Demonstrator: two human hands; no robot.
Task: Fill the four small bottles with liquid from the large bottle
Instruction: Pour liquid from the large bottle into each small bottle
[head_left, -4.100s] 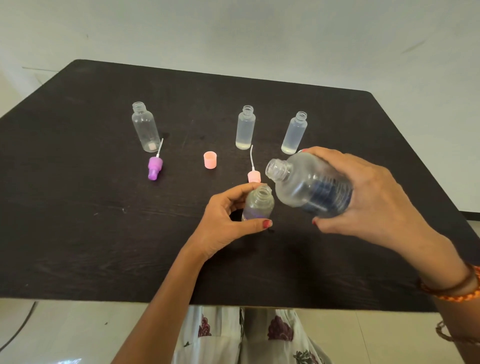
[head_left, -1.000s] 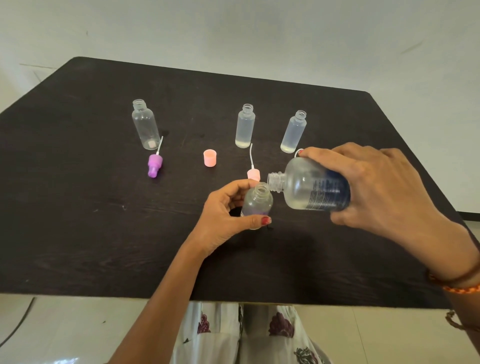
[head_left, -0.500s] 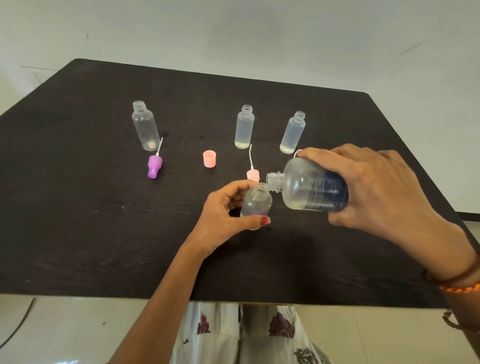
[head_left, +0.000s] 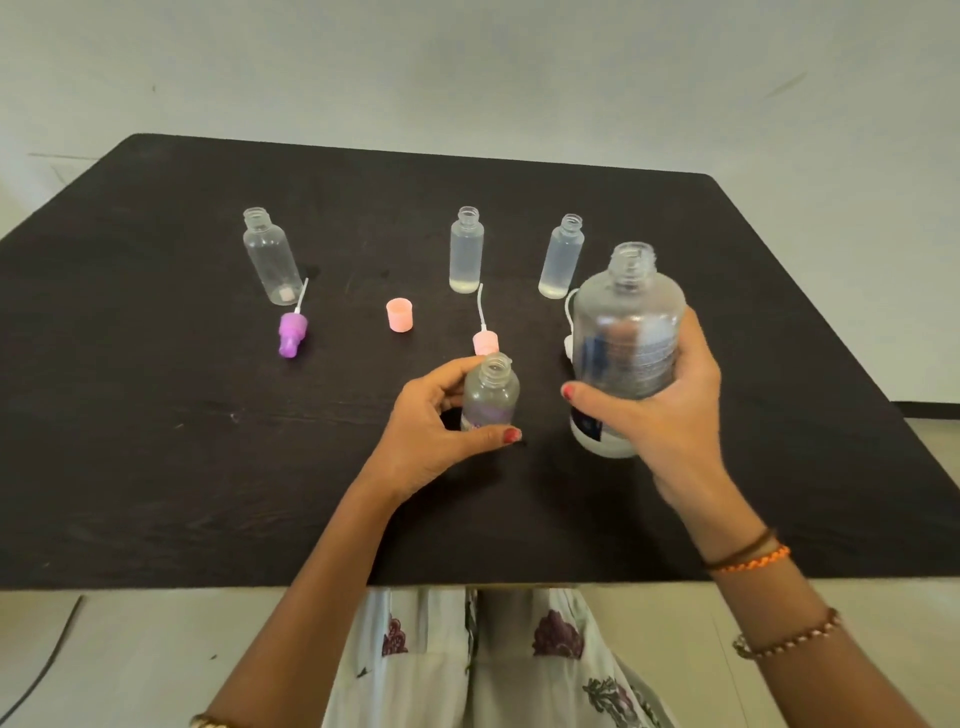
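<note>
Half a second earlier the large clear plastic bottle (head_left: 627, 343) lay tipped with its mouth at the neck of the held small bottle; now it stands upright, mouth up, uncapped, just right of that bottle and apart from it, with liquid showing at its base. Whether that base rests on the dark wooden table (head_left: 156, 415) cannot be told. Right hand (head_left: 670, 410): fingers and thumb wrapped round the large bottle's lower body, grasping it. Left hand (head_left: 431, 421): thumb and fingers curled round the small clear bottle with a purple label (head_left: 491, 397), holding it upright at the table's near centre, open-necked. Small bottles, four in all: the held one, plus three standing uncapped in a far row, namely a rounded clear bottle (head_left: 270, 257) at left, a slim frosted bottle (head_left: 466, 252) at centre and a second slim frosted bottle (head_left: 561, 257) at right, each frosted one showing a little liquid at the bottom. Loose closures: one purple spray head with white tube (head_left: 292, 335) lying near the left bottle; one pink cap (head_left: 399, 314) standing alone; one pink spray head with tube (head_left: 485, 338) just behind the held bottle; one white piece (head_left: 570, 332) partly hidden behind the large bottle. Right forearm: three bracelets (head_left: 748, 558).
</note>
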